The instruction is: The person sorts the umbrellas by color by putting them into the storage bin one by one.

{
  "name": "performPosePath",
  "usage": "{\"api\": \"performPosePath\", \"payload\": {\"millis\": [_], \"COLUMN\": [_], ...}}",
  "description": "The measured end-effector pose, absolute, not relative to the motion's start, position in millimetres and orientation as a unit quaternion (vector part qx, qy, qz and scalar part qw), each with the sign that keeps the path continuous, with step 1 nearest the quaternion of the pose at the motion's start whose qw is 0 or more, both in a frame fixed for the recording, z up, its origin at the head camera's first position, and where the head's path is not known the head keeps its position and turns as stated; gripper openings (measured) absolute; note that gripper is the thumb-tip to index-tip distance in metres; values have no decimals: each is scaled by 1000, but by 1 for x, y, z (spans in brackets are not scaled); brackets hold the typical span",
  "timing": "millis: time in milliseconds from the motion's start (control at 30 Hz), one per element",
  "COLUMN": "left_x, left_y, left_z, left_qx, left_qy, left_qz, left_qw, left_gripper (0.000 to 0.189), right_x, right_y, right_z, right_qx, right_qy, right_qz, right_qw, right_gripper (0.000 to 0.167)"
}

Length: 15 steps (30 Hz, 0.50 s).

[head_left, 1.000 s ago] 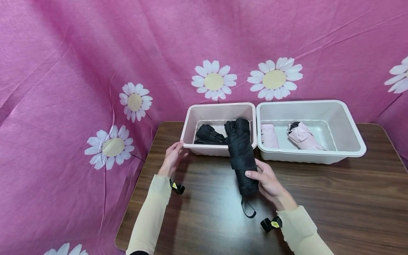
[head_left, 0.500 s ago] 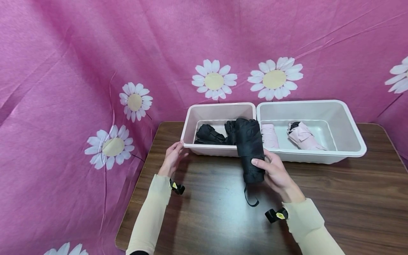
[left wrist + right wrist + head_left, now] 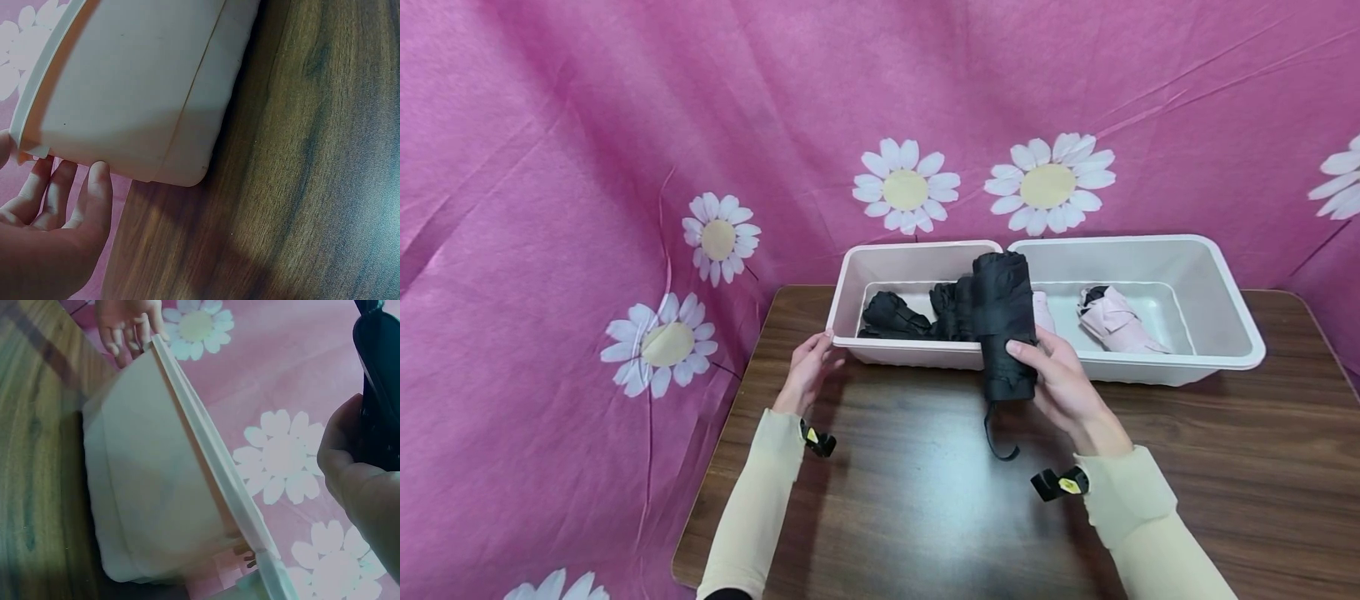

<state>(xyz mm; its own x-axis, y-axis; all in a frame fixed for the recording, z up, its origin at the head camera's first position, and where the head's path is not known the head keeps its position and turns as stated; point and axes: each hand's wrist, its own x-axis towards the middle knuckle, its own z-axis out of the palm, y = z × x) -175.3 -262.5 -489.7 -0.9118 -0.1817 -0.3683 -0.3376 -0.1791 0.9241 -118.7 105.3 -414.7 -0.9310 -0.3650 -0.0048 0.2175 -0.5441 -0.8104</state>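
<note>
My right hand (image 3: 1071, 390) grips a folded black umbrella (image 3: 1004, 321) near its lower end. The umbrella stands nearly upright above the meeting rims of the two bins, its wrist strap hanging below. At the near left corner of the smaller white plastic bin (image 3: 917, 353), my left hand (image 3: 808, 371) pinches the rim between thumb and fingers; the left wrist view shows the fingers (image 3: 59, 187) under the edge. Inside that bin lie black folded umbrellas (image 3: 891, 317). The right wrist view catches only part of the held umbrella (image 3: 382, 387).
A larger white bin (image 3: 1165, 363) stands to the right, holding a pale pink folded umbrella (image 3: 1116, 321) and another pink one (image 3: 1042, 310), partly hidden. Both bins sit at the back of a brown wooden table (image 3: 925, 492), against a pink flowered cloth (image 3: 805, 125).
My right hand has carried the black umbrella up and to the right, from over the smaller bin to between the two bins. My left hand has stayed on the rim.
</note>
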Motion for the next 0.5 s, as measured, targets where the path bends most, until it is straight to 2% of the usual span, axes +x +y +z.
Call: {"api": "performPosePath", "payload": {"millis": [500], "left_x": [-175], "left_y": [-260], "left_z": [-488], "left_qx": [-203], "left_qy": [636], "left_qz": [743], "left_qw": [50], "left_gripper": [36], "right_x": [-135], "right_y": [116], "right_z": [-402], "right_qx": [-117], "right_qy": [350], "right_qz": [-912], "right_qw": [180], "right_gripper": [31]}}
